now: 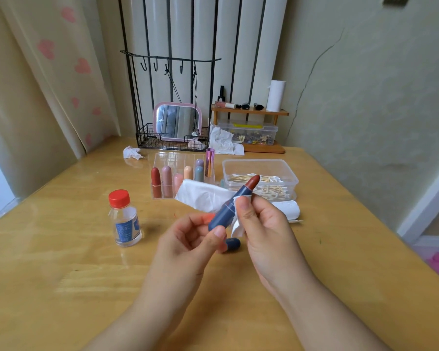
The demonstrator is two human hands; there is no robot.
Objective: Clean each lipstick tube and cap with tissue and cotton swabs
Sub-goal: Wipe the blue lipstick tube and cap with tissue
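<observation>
**Blue lipstick tube held between two hands, tissue against its side**

From the head view, the dark blue lipstick tube with its brick-red bullet wound out (232, 205) was up off the table between both hands; its long axis ran on a slant, base low and toward the person's left, bullet tip high and toward the right, pointing away over the swab box. The left hand (188, 239) had its thumb and fingertips curled round the base end, pinching it; the right hand (261, 224) was curled round a crumpled white tissue (203, 197) and pressed it with the thumb against the middle of the barrel, so the right hand sat nearer the bullet and the left nearer the base. I judged the wipe would run along that slant, and the soft bullet just above the thumb was the part to keep clear of.

The matching dark blue cap (232, 244) lay on its side on the table just under the hands; it looked not yet wiped, though I could not be sure.

The pale yellow wooden table (61, 274) also bore a small clear bottle with a red lid (124, 221), a clear acrylic organiser of pastel lipsticks (180, 178) and a clear plastic box of cotton swabs (261, 178); behind stood a pink-framed mirror (177, 122) in a black wire rack, against a cracked wall.
</observation>
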